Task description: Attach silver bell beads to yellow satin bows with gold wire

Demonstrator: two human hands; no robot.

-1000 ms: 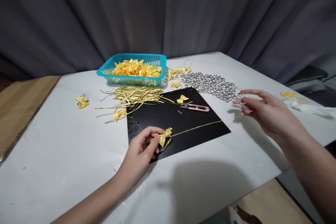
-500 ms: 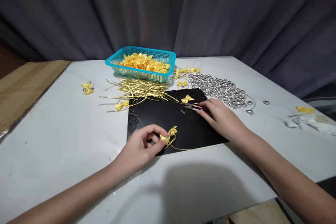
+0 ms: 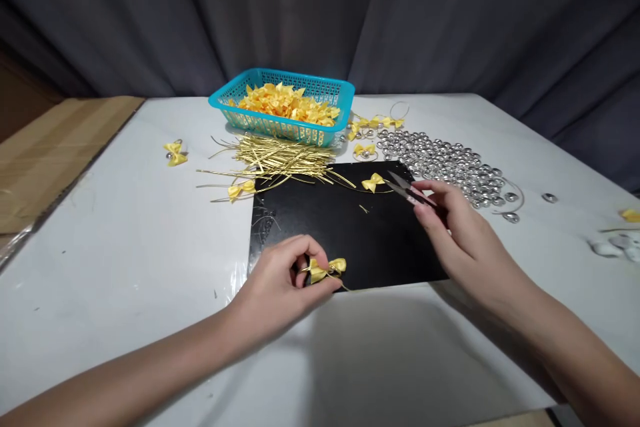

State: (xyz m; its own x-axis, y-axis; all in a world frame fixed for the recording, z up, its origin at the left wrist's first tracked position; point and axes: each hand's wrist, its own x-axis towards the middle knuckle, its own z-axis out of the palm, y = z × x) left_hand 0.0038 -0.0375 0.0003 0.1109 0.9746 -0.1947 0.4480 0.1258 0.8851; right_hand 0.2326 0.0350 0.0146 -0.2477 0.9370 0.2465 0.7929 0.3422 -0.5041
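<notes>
Left hand (image 3: 287,275) around glossy yellow bow (image 3: 339,265), its centre perhaps silvery.

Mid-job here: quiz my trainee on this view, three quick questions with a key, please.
1. Which hand holds the snips?
2. True or false: silver beads fill the blue basket.
3. Fill in the blank: the left hand holds a yellow ____ over the black sheet.

Key:
1. The right hand.
2. False; the blue basket holds yellow ribbon pieces.
3. Bow.
</notes>
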